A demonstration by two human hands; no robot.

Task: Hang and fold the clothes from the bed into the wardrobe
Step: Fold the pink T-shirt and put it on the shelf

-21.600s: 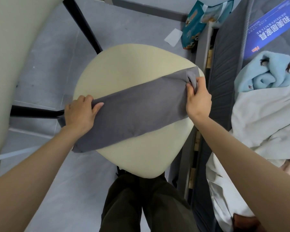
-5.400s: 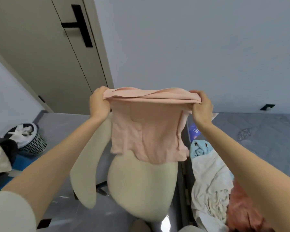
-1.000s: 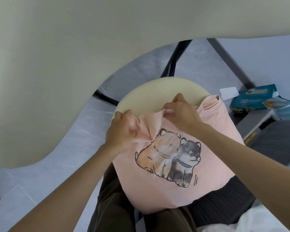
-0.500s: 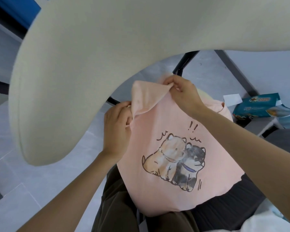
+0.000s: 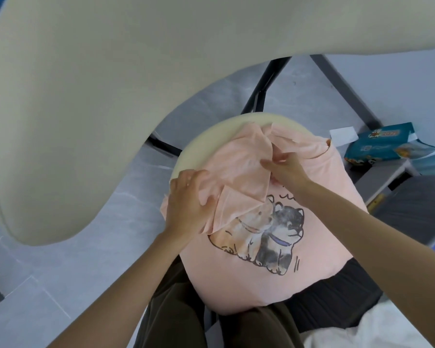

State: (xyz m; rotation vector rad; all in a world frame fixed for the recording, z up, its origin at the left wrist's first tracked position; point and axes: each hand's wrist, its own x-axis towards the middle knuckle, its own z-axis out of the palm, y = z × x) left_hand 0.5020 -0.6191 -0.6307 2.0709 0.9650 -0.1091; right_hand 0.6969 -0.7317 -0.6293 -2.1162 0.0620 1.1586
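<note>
1. The pink shirt (image 5: 274,280) with a dog print lies face up on the cream seat (image 5: 211,136), its hem hanging over the person's lap.
2. The left hand (image 5: 189,204) presses flat on the folded-in sleeve, fingers nearly straight.
3. The right hand (image 5: 286,172) pinches a fold near the collar, fingers clamped on cloth.
4. The backrest (image 5: 86,84) fills the upper left of the view.

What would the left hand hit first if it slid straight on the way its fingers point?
Probably the folded-over flap of the pink T-shirt that the left hand touches; beyond it, the cream seat.
</note>
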